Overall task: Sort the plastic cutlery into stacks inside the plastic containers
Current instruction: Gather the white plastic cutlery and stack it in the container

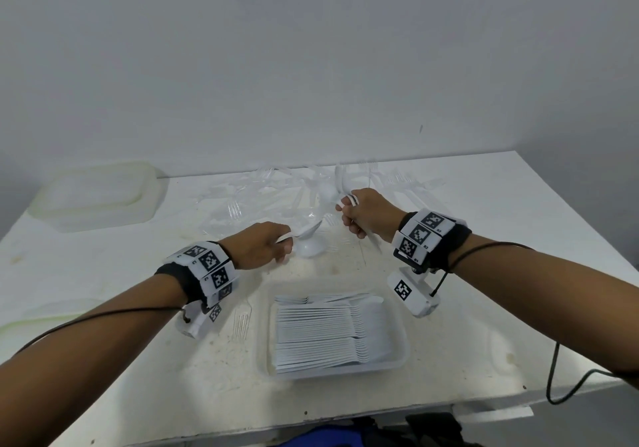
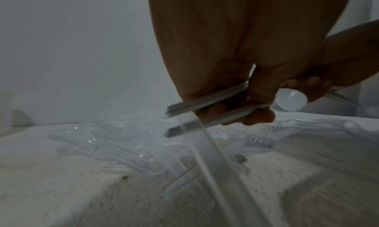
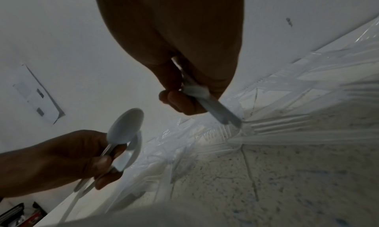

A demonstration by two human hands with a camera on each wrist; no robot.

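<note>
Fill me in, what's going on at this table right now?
A person is sorting plastic cutlery. The left hand grips white spoons and the right hand grips more white cutlery by the handles, both above a loose pile of clear cutlery at the back of the table. The near container already holds neat stacks; another container sits upside down at the far left.

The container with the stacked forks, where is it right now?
In the head view the container sits at the table's near edge, centre, below both hands.
</note>
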